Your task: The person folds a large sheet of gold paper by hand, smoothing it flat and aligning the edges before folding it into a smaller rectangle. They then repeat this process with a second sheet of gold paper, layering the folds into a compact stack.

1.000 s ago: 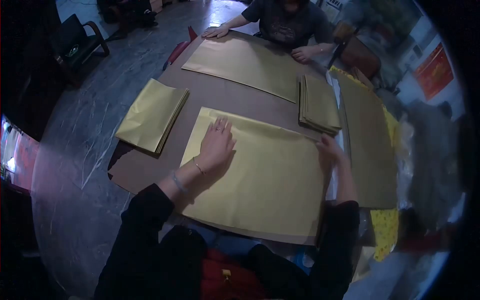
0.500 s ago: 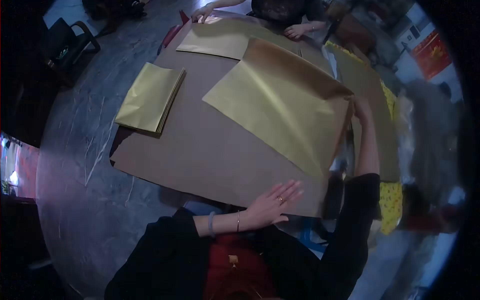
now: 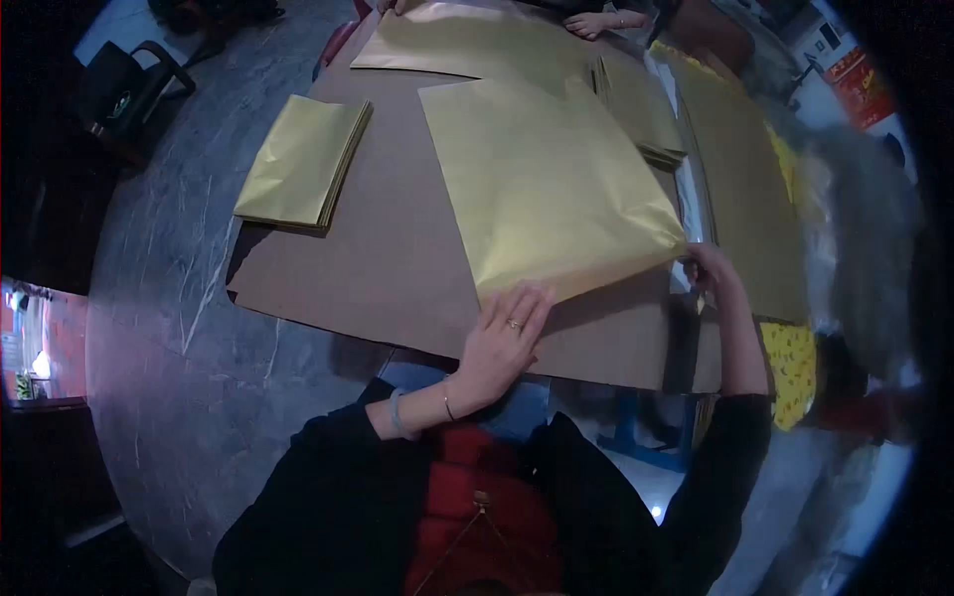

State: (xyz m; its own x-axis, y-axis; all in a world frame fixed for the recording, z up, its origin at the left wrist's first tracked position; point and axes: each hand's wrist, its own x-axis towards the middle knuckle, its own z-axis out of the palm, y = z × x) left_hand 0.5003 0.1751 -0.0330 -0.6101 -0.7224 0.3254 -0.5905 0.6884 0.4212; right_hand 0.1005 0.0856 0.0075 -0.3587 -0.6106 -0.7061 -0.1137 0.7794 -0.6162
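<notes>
A large sheet of gold paper (image 3: 552, 184) lies at a slant over the cardboard-covered table. Its right near corner is pinched in my right hand (image 3: 712, 268), which lifts that edge a little. My left hand (image 3: 509, 343), wearing a ring, rests on the sheet's near left corner with its fingers stretched out. Beyond the sheet is another piece of gold paper (image 3: 432, 40), partly covered by it. At the left edge of the table sits a folded stack of gold paper (image 3: 301, 164).
Brown cardboard (image 3: 388, 248) covers the tabletop. Across the table, another person's hand (image 3: 593, 23) rests by the far paper. More folded gold paper (image 3: 646, 109) and a large gold stack (image 3: 740, 189) lie to the right, near yellow patterned cloth (image 3: 790, 368). A black chair (image 3: 129, 89) stands far left.
My right hand has pulled the sheet's corner down towards me, and the raised, curled sheet now lies flatter. My left hand has moved forward and left onto its near edge.
</notes>
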